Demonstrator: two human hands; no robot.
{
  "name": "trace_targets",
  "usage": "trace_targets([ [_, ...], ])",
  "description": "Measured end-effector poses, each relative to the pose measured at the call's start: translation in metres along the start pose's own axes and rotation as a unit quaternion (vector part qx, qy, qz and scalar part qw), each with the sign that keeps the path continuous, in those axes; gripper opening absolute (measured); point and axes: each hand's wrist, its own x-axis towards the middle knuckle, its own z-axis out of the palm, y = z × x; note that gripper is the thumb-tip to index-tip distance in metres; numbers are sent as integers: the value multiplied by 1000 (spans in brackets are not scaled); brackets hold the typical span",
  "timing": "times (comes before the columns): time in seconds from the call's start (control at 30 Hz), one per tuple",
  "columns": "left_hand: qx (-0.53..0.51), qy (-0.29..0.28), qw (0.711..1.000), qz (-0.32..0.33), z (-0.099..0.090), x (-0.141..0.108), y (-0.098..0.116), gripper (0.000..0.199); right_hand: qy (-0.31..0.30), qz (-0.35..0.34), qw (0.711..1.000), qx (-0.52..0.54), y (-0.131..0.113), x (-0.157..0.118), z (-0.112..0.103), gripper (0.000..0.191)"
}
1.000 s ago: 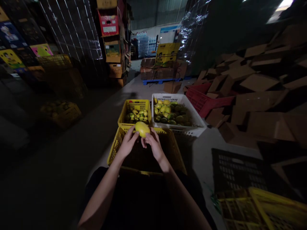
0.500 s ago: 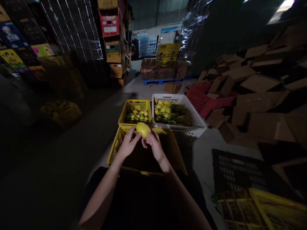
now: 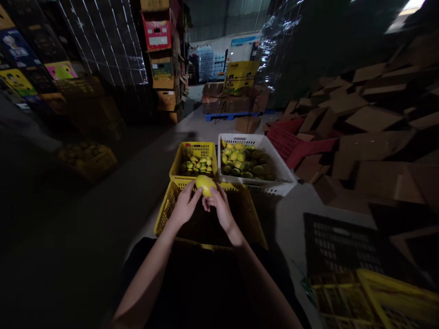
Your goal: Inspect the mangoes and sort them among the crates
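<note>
A smooth, yellow oval fruit (image 3: 206, 185) is held up between my two hands, above the near yellow crate (image 3: 163, 209). My left hand (image 3: 185, 203) grips its left side with thumb and fingers. At its right end, my right hand (image 3: 219, 206) holds it by thumb and fingertips, the other fingers curled below. Beyond the fruit, a smaller yellow crate (image 3: 174, 161) contains several yellow-green fruits (image 3: 197, 165). To its right, a white crate (image 3: 281, 169) contains more yellow and green fruits (image 3: 240, 157). Shadow hides the bottom of the near crate.
Flattened cardboard boxes (image 3: 373, 141) and a red crate (image 3: 291, 141) lie in a heap at right. Black (image 3: 343, 242) and yellow (image 3: 373, 292) crates are at lower right. Another crate of fruit (image 3: 87, 160) sits in shadow at left, with stacked boxes (image 3: 163, 68) behind.
The fruit and both hands keep almost the same place and grip. Only a very slight shift of the whole view shows.
</note>
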Motion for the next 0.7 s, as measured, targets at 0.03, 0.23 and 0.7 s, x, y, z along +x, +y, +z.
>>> trace_targets([
  [0.03, 5, -2, 1000, 2, 0, 0, -1, 40, 2, 3, 1000, -2, 0, 0, 0, 47],
  [0.23, 11, -7, 1000, -7, 3, -1, -4, 42, 8, 17, 1000, -19, 2, -1, 2, 58],
  [0.7, -225, 13, 957, -180, -5, 10, -9, 51, 11, -110, 990, -85, 11, 10, 2, 53],
])
